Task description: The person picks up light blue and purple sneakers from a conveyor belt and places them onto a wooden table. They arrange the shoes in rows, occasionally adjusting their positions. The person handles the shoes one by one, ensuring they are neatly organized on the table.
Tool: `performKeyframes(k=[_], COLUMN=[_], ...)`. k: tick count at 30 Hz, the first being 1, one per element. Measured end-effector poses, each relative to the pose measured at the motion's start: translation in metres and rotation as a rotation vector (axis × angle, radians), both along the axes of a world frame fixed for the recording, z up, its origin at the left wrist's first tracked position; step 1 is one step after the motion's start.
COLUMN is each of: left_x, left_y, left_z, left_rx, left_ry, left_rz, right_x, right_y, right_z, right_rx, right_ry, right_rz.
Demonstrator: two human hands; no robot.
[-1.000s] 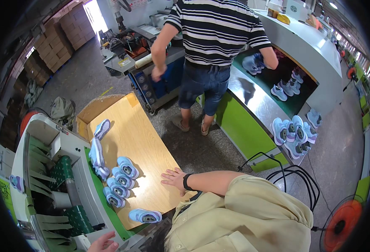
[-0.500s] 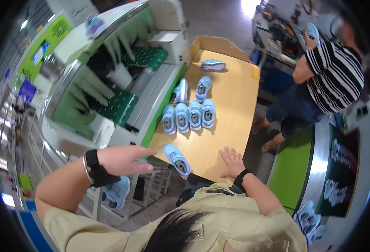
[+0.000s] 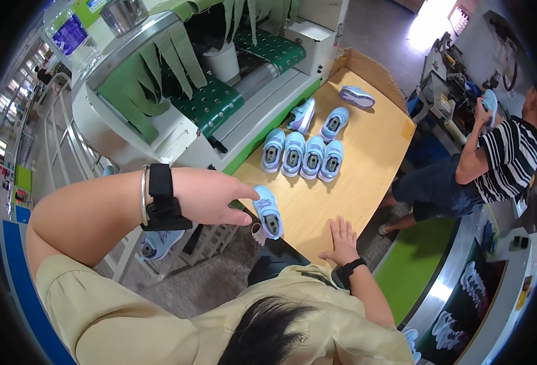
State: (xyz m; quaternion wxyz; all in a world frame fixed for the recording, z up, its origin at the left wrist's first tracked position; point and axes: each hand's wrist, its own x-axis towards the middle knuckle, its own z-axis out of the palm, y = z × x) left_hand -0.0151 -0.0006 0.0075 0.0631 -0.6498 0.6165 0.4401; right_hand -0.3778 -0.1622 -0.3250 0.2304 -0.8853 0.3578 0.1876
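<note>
A: Starting at the left, what is the left hand point(image 3: 210, 196) doing?

B: It is reaching across the table point(image 3: 366, 176) corner, fingers loosely curled, thumb tip touching the heel of the near shoe point(image 3: 268, 210). It is not gripping it yet, as far as I can judge; the shoe is lying flat on the wood, toe towards the person.

A: How should the hand be taking it?

B: I would be pinching it across the heel collar, thumb on 1 side and fingers on the other, since the shoe is sitting close to the table edge and a push could be tipping it off.

A: And further right?

B: 4 pale blue shoes are standing side by side in a row point(image 3: 301, 156) mid-table, near the green conveyor point(image 3: 220, 100). 3 more are lying loose beyond them, towards the far end.

A: The right hand point(image 3: 341, 238)?

B: It is lying open and flat on the near edge, fingers spread, holding nothing, bracing the body.

A: Anyone else?

B: A person in a striped shirt point(image 3: 512, 161) is working at a bench on the far right, lifting a shoe.
</note>
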Motion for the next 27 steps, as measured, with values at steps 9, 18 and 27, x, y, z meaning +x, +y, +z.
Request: performKeyframes(k=[9,18,27], left_x=[0.002,0.003,0.000], left_y=[0.005,0.008,0.013], left_z=[-0.016,-0.013,-0.015], left_rx=[-0.065,-0.040,-0.171], left_ry=[0.007,-0.090,-0.026], left_rz=[-0.001,-0.028,-0.029], right_x=[-0.004,0.103,0.310], right_y=[-0.024,-0.167,-0.267], right_z=[-0.009,0.032,0.008], right_rx=[0.007,0.249,-0.055], right_ry=[-0.115,-0.603,-0.272], right_rz=[0.046,-0.358,-0.563])
